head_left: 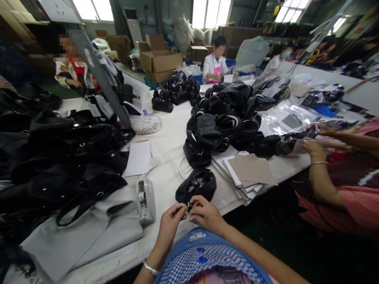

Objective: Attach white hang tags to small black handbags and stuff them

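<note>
A small black handbag [185, 189] lies at the table's front edge, right before me, with gold-coloured hardware on it. At its near end my left hand [174, 216] and my right hand [205, 213] meet, fingertips pinched close together. Between them is a small metal ring [189, 206] at the end of the bag. Both hands seem to grip this ring or the bit of strap by it; the exact grip of each is too small to make out.
Black handbags [219, 126] are heaped behind, more [74, 150] at left. A tape dispenser [145, 201] stands left of my hands. Cardboard sheets [251, 169] lie at right. A slanted metal post [103, 75] rises at left. A co-worker's hands [315, 148] handle a bag at right.
</note>
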Tool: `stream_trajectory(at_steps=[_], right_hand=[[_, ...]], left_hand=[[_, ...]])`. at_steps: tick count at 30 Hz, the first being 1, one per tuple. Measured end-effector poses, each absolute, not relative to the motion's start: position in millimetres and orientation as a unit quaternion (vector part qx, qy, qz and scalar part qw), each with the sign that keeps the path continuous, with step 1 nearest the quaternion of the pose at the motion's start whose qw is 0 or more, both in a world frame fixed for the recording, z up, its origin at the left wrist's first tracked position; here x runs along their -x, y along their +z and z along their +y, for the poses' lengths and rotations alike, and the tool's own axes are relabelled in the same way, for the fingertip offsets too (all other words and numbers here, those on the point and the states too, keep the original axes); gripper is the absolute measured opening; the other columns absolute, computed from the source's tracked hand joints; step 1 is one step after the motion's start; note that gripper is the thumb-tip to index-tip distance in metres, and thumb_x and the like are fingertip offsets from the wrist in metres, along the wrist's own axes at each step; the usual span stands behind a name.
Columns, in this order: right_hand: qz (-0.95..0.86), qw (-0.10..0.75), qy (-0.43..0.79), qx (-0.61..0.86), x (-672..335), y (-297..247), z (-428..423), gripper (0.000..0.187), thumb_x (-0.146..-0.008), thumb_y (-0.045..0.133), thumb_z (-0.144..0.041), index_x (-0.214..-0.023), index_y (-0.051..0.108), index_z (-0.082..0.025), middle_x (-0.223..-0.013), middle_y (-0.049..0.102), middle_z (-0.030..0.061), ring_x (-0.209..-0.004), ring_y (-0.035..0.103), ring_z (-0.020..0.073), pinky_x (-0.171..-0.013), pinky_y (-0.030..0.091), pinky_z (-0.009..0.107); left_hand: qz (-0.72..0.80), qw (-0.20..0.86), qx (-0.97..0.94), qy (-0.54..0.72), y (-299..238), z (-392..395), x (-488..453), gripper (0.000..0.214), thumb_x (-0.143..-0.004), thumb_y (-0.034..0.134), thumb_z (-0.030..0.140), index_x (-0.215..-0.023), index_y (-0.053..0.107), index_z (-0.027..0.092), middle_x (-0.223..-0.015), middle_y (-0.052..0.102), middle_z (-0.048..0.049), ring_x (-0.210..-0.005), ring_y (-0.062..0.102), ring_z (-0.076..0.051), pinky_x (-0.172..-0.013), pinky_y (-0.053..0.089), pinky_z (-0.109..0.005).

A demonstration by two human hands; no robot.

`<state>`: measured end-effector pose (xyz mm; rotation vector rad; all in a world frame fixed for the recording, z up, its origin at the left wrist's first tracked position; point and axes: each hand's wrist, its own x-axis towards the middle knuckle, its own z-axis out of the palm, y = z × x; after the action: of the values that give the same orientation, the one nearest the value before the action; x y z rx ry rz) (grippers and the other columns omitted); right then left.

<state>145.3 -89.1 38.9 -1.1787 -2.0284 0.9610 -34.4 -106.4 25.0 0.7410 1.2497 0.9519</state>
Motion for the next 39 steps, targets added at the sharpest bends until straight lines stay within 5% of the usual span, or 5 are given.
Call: stream_trajectory(at_steps=[3, 8, 13, 39], right_hand=[[-0.744, 0.318, 0.345, 0.476, -142.2, 48.8, -85.3, 0.015, -0.082, 0.065, -0.035, -0.079, 0.073, -0.022, -0.099, 0.064, 0.0069, -0.088, 0.058, 0.0169, -0.079, 0.048, 0.029], [-0.507, 0.356, 0.571, 0.538, -133.7, 50.1, -78.0, 0.021, -0.079, 0.066, -0.038, -0.079, 0.070, -0.017, -0.069, 0.068, 0.0021, -0.065, 0.063, 0.0139, -0.064, 0.051, 0.025], [-0.335, 0.366, 0.698, 0.517, -128.9, 38.7, -79.6, 0.036, -0.068, 0.077, -0.043, -0.089, 0.070, -0.014, -0.079, 0.073, 0.0056, -0.071, 0.068, 0.0159, -0.070, 0.057, 0.028], [-0.255, 0.363, 0.737, 0.510, -128.5, 29.3, -85.0, 0.034, -0.065, 0.081, -0.038, -0.090, 0.073, -0.015, -0.085, 0.070, 0.0044, -0.072, 0.062, 0.0104, -0.076, 0.053, 0.026]], left_hand=[[0.548, 0.644, -0.325, 0.424, 22.7, -107.2, 35.7, 0.031, -0.074, 0.071, 0.043, -0.088, 0.069, 0.016, -0.076, 0.064, -0.0023, -0.073, 0.059, -0.013, -0.070, 0.051, -0.024], [0.556, 0.643, -0.331, 0.410, 27.4, -105.6, 33.1, 0.028, -0.078, 0.067, 0.042, -0.087, 0.068, 0.016, -0.079, 0.061, -0.0023, -0.077, 0.056, -0.013, -0.065, 0.049, -0.022], [0.546, 0.642, -0.337, 0.419, 33.0, -103.7, 29.2, 0.028, -0.078, 0.066, 0.041, -0.090, 0.069, 0.015, -0.086, 0.064, -0.0043, -0.074, 0.056, -0.013, -0.064, 0.049, -0.022], [0.570, 0.621, -0.369, 0.392, 31.4, -101.5, 29.2, 0.032, -0.078, 0.065, 0.042, -0.088, 0.068, 0.012, -0.084, 0.068, -0.0082, -0.077, 0.060, -0.018, -0.064, 0.052, -0.026]])
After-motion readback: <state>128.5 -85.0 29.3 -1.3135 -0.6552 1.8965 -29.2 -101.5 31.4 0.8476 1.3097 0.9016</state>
